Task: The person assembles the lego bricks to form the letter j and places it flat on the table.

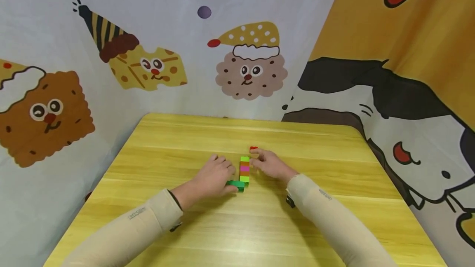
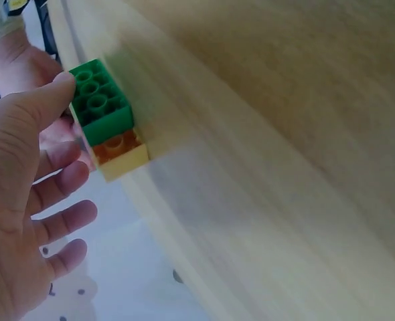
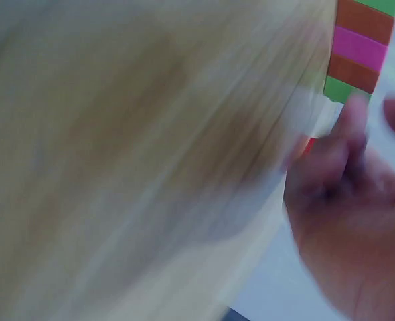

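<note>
A column of stacked toy building bricks [image 1: 245, 169] in lime, orange-brown and magenta is at the middle of the table; its layers also show in the right wrist view. A green brick [image 2: 102, 100] sits at its near end, hollow underside facing the left wrist camera. My left hand [image 1: 215, 176] pinches the green brick's left end between thumb and index finger, the other fingers loosely extended. Beside the column's far right side is my right hand [image 1: 272, 164], fingers partly bent and thumb apart. Just past its fingertips lies a small red brick [image 1: 254, 148]; blur hides whether they touch it.
The wooden table [image 1: 315, 226] extends around both hands. Its far edge meets a white cartoon-print curtain [image 1: 178, 106], with an orange part at the right. Small dark devices [image 1: 290, 201] sit under the wrists.
</note>
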`<state>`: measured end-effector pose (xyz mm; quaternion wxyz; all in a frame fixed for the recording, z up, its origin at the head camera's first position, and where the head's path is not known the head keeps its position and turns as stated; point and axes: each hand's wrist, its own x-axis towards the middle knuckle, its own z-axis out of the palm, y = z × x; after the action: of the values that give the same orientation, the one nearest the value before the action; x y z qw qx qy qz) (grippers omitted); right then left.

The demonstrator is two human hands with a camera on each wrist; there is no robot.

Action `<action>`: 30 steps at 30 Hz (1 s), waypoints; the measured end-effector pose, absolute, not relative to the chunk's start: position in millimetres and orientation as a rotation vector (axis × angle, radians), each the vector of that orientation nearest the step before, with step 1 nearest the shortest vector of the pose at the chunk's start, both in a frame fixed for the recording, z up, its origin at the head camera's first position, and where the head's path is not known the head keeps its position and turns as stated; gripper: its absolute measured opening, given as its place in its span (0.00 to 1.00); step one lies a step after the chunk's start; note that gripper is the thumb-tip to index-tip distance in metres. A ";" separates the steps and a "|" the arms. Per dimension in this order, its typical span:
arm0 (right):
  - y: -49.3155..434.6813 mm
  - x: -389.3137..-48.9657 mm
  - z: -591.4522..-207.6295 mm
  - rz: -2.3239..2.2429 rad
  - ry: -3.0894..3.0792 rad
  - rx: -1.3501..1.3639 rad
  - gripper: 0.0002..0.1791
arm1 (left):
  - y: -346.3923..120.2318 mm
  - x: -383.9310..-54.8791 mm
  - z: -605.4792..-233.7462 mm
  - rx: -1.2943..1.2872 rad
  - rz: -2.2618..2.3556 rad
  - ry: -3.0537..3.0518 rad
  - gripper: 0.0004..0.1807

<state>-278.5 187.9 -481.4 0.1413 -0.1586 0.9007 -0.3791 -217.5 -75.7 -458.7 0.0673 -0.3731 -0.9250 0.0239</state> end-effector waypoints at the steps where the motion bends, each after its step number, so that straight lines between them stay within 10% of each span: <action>1: 187.8 -278.9 -481.2 -1.056 2.665 -0.458 0.30 | -78.2 -217.3 -458.0 -1.116 0.050 -2.792 0.29; 30: 166.1 -276.2 -471.8 -0.456 2.882 -0.601 0.27 | -92.5 -219.1 -464.1 -1.095 0.001 -2.758 0.25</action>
<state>-276.2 166.1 -471.8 0.0813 -0.2010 0.9642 -0.1527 -219.1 -92.5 -464.1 0.0870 -0.3676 -0.9259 0.0002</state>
